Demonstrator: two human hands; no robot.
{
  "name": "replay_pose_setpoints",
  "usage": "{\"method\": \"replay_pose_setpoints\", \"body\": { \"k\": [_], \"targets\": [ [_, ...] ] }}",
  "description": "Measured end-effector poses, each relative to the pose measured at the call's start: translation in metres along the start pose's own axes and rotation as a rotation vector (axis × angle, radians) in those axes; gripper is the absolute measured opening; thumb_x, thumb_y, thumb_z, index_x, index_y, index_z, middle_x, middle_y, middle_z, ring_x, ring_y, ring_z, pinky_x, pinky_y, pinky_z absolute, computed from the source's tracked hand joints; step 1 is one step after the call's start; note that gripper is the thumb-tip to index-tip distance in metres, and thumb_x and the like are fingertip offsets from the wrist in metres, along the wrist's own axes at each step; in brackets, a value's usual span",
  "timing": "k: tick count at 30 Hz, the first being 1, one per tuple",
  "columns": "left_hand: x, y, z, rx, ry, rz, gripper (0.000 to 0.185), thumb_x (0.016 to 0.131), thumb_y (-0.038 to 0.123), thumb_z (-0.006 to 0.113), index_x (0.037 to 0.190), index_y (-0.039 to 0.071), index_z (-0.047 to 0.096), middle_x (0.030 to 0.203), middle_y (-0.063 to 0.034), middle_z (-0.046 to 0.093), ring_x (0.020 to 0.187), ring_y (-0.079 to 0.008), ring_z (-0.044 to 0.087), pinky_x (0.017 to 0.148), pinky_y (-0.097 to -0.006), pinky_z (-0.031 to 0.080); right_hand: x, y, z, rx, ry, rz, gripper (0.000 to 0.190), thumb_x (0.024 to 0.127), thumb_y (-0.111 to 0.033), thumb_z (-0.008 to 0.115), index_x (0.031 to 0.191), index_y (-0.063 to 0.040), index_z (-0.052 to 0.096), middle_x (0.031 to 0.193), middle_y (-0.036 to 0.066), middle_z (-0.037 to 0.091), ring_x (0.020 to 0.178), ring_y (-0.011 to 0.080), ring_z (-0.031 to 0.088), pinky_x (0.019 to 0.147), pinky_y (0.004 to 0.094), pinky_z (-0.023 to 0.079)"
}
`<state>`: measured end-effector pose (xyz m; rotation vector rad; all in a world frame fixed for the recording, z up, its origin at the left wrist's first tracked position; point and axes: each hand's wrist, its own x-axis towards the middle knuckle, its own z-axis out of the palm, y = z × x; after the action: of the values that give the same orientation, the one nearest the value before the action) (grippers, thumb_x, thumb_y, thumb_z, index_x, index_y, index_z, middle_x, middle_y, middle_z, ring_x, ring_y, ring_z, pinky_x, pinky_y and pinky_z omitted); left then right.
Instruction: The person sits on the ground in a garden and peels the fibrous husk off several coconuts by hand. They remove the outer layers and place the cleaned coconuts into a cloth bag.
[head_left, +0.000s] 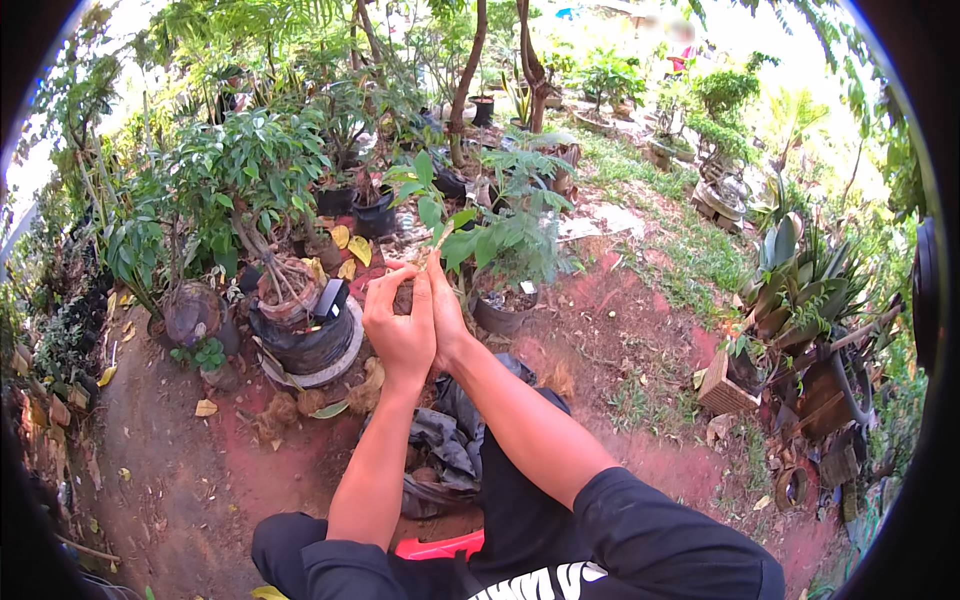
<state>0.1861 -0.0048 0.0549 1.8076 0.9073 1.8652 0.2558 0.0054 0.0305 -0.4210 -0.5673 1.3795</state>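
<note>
My left hand and my right hand are raised in front of me, pressed together at the palms and fingers. Between their fingertips is the pale stem of a small plant with broad green leaves. A brown patch shows beside the left fingers; I cannot tell whether it is soil in the hand or something behind. Below my forearms, a crumpled black plastic bag lies between my legs, with brown soil at its opening. A red plastic object sits close to my body, partly covered.
At left, a clay pot with a small tree stands on a black round base, a dark box beside it. A feathery-leaved potted plant stands ahead. Coconut husk lies on the ground. A wooden planter is at right.
</note>
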Motion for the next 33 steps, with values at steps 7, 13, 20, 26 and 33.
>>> {"method": "replay_pose_setpoints", "body": {
  "k": [7,13,20,26,33],
  "targets": [
    [0.015,-0.001,0.000,-0.142,0.015,-0.131,0.014,0.093,0.010,0.073,0.098,-0.003,0.072,0.098,-0.0122,0.073,0.089,-0.0230,0.070,0.083,-0.0366,0.054,0.003,-0.004,0.015,0.024,-0.016,0.002,0.059,0.109,-0.059,0.041,0.136,-0.008,0.055,0.115,0.007,0.065,0.103,0.0171,0.064,0.090,0.0338,0.055],
    [0.015,0.000,0.017,-0.048,0.017,-0.029,0.018,0.093,0.016,0.074,0.098,-0.001,0.070,0.088,-0.0105,0.072,0.082,-0.0189,0.068,0.078,-0.0343,0.053,-0.001,-0.027,0.018,0.030,0.002,-0.073,0.063,0.108,-0.061,0.042,0.140,-0.007,0.051,0.117,0.009,0.063,0.106,0.0176,0.063,0.094,0.0343,0.053],
    [0.004,-0.008,0.028,-0.010,0.027,0.030,0.019,0.086,0.010,0.076,0.101,0.000,0.069,0.103,-0.0131,0.064,0.098,-0.0296,0.064,0.089,-0.0415,0.051,0.003,-0.034,-0.001,0.043,0.003,-0.096,0.062,0.107,-0.060,0.045,0.139,-0.007,0.048,0.127,0.016,0.064,0.106,0.0224,0.067,0.094,0.0389,0.056],
    [0.006,-0.004,0.038,-0.093,0.030,0.024,0.030,0.085,0.015,0.081,0.106,0.000,0.066,0.100,-0.0139,0.066,0.094,-0.0313,0.066,0.086,-0.0434,0.053,0.003,-0.037,-0.003,-0.005,-0.008,-0.162,0.064,0.107,-0.062,0.042,0.138,-0.007,0.047,0.135,0.020,0.062,0.113,0.0277,0.066,0.099,0.0431,0.055],
    [0.009,-0.015,0.034,-0.134,-0.064,-0.002,0.029,0.085,0.014,0.082,0.105,0.000,0.066,0.102,-0.0123,0.066,0.096,-0.0275,0.066,0.087,-0.0394,0.052,0.000,-0.038,-0.007,0.007,-0.055,-0.095,0.070,0.105,-0.067,0.041,0.141,-0.007,0.046,0.124,0.014,0.064,0.107,0.0230,0.066,0.094,0.0392,0.056]
  ]
}}
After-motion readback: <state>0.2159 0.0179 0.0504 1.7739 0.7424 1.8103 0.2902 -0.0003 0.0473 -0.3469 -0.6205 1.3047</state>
